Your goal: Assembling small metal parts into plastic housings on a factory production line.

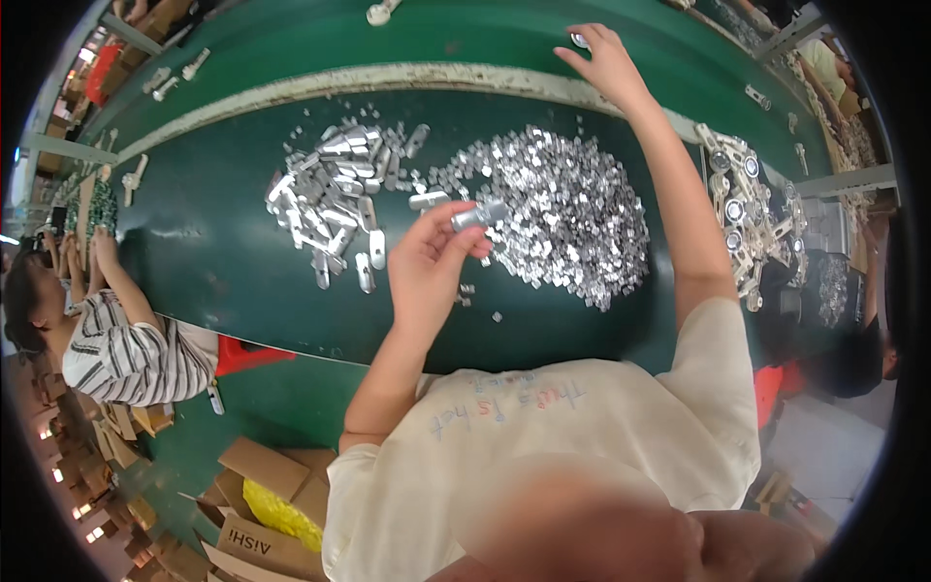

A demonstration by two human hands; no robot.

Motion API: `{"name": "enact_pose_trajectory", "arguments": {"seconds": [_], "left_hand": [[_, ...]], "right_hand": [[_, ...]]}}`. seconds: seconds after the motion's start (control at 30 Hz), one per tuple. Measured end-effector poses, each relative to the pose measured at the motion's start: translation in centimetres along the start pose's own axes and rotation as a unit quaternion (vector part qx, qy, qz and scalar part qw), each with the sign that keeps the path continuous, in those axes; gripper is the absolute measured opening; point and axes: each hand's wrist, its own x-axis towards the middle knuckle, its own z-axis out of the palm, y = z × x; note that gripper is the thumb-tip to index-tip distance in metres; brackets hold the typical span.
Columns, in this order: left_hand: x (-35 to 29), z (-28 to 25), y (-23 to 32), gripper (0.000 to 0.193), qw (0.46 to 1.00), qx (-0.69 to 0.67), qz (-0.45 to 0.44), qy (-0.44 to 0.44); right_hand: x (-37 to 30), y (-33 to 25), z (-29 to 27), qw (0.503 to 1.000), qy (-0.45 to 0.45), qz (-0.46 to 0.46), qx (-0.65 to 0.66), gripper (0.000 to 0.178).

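Note:
My left hand (427, 257) is closed round a silver metal sleeve (479, 216), held between thumb and fingers over the dark green table. Just right of it spreads a big heap of small shiny metal pieces (572, 213). To its left lies a looser pile of longer flat silver metal plates with rounded ends (335, 184). Stretched far forward, my right hand (613, 70) hangs over the green belt beyond the pale ledge. Between its thumb and fingertips shows a small round silver-rimmed piece (580, 40); the rest of that piece is hidden.
A worn pale ledge (388, 78) divides the table from the green belt (485, 39), which carries scattered cream parts. Cream parts with round silver heads (742, 199) are piled at the right. Another person (136, 339) works at the left. An open cardboard box (262, 514) stands behind me.

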Motion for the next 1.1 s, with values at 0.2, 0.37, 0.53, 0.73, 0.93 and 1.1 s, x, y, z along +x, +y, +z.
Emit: {"name": "enact_pose_trajectory", "arguments": {"seconds": [0.2, 0.37, 0.53, 0.73, 0.93, 1.1], "left_hand": [[-2.0, 0.1, -0.2, 0.029, 1.000, -0.010, -0.020, -0.015], [-2.2, -1.0, -0.2, 0.027, 1.000, 0.011, -0.026, -0.003], [-0.9, -1.0, -0.1, 0.025, 1.000, 0.010, -0.003, -0.007], [-0.7, 1.7, 2.0, 0.030, 0.997, -0.047, -0.016, -0.057], [-2.3, 2.6, 2.9, 0.030, 0.994, -0.037, 0.009, -0.105], [-3.1, 2.8, 3.3, 0.029, 0.993, -0.028, 0.009, -0.110]], "right_hand": [[3.7, 7.0, 4.7, 0.956, -0.163, 0.162, -0.180, 0.062], [3.0, 0.7, 0.5, 0.973, -0.080, 0.167, 0.135, 0.039], [-3.8, -8.3, -7.8, 0.728, -0.142, 0.115, 0.660, 0.035], [-12.0, -13.4, -10.4, 0.763, -0.080, 0.087, 0.636, 0.046], [-13.8, -14.7, -11.3, 0.892, -0.043, -0.060, 0.445, 0.038], [-13.9, -14.8, -11.1, 0.898, -0.055, -0.088, 0.428, 0.035]]}}
